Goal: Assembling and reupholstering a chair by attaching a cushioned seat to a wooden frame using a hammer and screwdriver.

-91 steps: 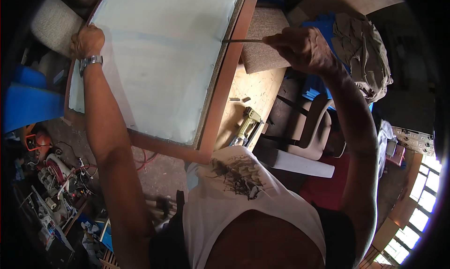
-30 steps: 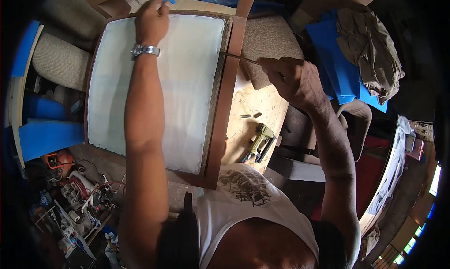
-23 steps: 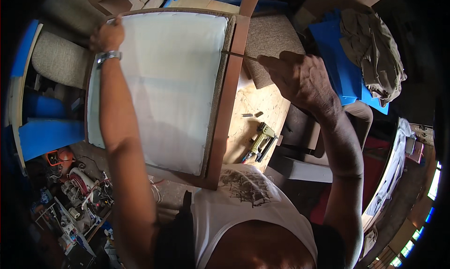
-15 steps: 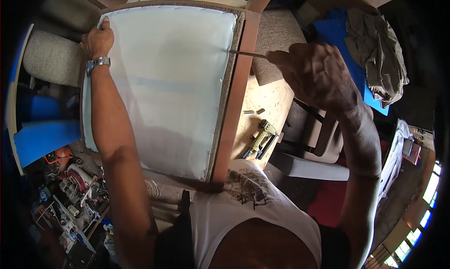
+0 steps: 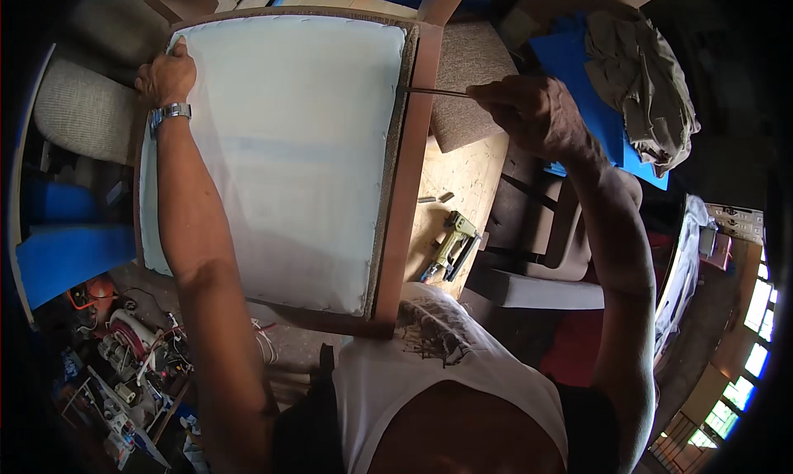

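A wood-framed upholstered chair part (image 5: 404, 185) stands in front of me, its back covered with white cloth (image 5: 289, 160) stapled along the edges. At its upper left corner my left hand (image 5: 168, 79) grips the edge, thumb on the cloth and the other fingers behind. My right hand (image 5: 529, 114) is closed around a thin tool with a narrow dark shaft (image 5: 438, 92); its handle is hidden in the fist. The shaft crosses the brown wooden rail, and its tip touches the right edge of the cloth.
A staple gun (image 5: 450, 244) lies on the wooden table (image 5: 462, 172) beside loose staple strips (image 5: 435, 199). Grey-brown upholstered pieces (image 5: 471, 77) sit behind the rail. Crumpled brown cloth (image 5: 648, 94) lies over blue sheets at right. Tools and machine parts (image 5: 132, 342) clutter the lower left.
My right hand has shifted slightly left, with the tool's tip still at the cloth edge. The whole view has shifted a little; my left hand keeps its hold.
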